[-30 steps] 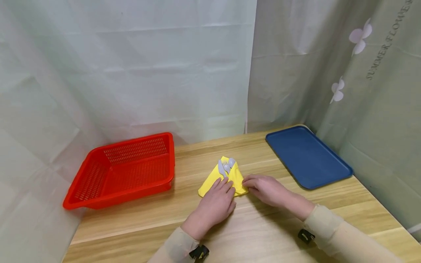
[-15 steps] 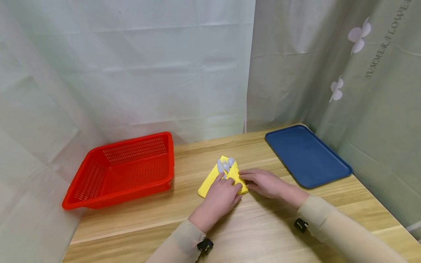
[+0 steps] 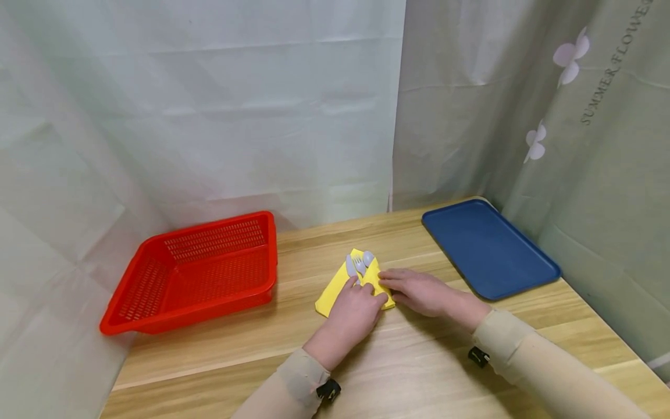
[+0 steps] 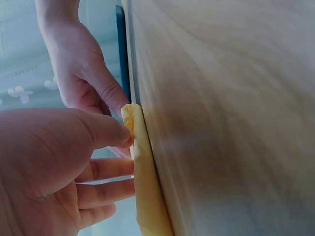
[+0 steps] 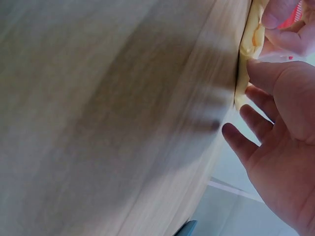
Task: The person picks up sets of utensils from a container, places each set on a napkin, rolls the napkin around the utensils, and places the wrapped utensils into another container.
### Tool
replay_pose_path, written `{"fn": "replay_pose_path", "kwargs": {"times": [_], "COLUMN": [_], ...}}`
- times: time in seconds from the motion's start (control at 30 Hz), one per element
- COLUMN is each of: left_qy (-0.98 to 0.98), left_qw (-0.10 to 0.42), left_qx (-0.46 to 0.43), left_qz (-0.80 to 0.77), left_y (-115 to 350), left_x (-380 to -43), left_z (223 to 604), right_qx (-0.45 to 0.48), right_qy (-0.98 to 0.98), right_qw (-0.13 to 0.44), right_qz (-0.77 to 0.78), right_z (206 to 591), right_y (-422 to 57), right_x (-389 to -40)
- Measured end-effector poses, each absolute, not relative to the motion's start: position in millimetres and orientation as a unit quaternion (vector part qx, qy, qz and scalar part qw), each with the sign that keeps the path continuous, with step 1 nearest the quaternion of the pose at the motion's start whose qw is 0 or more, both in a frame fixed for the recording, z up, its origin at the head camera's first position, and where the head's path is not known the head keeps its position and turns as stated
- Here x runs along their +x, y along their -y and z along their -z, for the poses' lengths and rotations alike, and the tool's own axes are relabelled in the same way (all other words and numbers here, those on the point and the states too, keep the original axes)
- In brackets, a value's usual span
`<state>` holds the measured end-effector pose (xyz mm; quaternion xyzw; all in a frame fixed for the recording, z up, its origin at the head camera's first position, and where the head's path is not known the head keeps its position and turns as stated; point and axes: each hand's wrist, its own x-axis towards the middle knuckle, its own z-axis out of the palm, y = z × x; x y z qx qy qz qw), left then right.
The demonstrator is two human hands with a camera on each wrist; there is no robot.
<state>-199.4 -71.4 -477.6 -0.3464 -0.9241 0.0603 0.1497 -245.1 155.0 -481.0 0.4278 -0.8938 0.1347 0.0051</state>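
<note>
A folded yellow napkin (image 3: 330, 297) lies on the table with a pale grey knife (image 3: 350, 265), fork (image 3: 359, 265) and spoon (image 3: 368, 258) tucked in it. Their heads stick out at the top; the handles are covered. My left hand (image 3: 352, 311) rests on the folded flap, its fingers pressing on the cloth and its thumb at the near edge. My right hand (image 3: 421, 292) touches the napkin's right edge. In the right wrist view that thumb meets the yellow cloth (image 5: 244, 64), with the fingers fairly straight. The left wrist view shows the napkin's thick near edge (image 4: 150, 196).
A red plastic basket (image 3: 188, 317) with slotted walls stands on the left of the wooden table (image 3: 413, 372). At the back right lies a blue tray (image 3: 489, 250). Pale curtains (image 3: 251, 116) hang behind the table and on both sides.
My left hand has shifted slightly right over the flap and bent its fingers more. The right hand has moved slightly up along the right edge. Over the last half second little differs.
</note>
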Motion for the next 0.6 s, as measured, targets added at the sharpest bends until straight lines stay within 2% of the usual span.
{"fn": "replay_pose_path", "kwargs": {"times": [0.27,0.47,0.6], "left_qy": [0.930,0.933,0.933], "left_qw": [0.099,0.020,-0.006], "left_qx": [-0.353,-0.358,-0.360], "left_qz": [-0.038,-0.037,-0.030], "left_y": [81,93,100], "left_x": [-193,-185,-183], "left_z": [473,473,473], "right_qx": [0.442,0.457,0.461], "right_qy": [0.889,0.883,0.882], "right_qw": [0.031,0.033,0.026], "right_qz": [-0.116,-0.102,-0.095], "right_z": [479,476,474], "right_y": [-153,-155,-157], "right_x": [-232,-221,-214]}}
